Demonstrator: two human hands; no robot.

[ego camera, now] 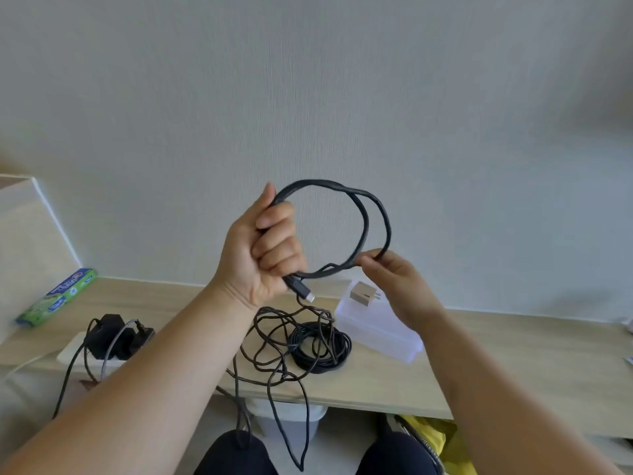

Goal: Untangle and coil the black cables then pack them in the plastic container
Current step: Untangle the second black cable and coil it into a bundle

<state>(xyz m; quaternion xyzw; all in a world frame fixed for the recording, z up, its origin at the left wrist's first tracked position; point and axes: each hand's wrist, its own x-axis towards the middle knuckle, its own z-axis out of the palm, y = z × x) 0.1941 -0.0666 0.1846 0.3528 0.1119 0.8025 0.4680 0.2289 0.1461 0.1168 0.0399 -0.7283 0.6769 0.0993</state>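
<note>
My left hand grips a thick black cable held up in front of the wall, wound into two round loops. Its metal plug sticks out below my fist. My right hand pinches the loops at their lower right. On the wooden table below lie a tangle of thin black cable and a finished black coil. One thin strand hangs over the table's front edge toward my lap. A clear plastic container stands right of the coil, partly behind my right forearm.
A beige plug adapter rests at the container's far end. A white power strip with black chargers lies at the left, a green box behind it. A white bin and a yellow bag sit under the table.
</note>
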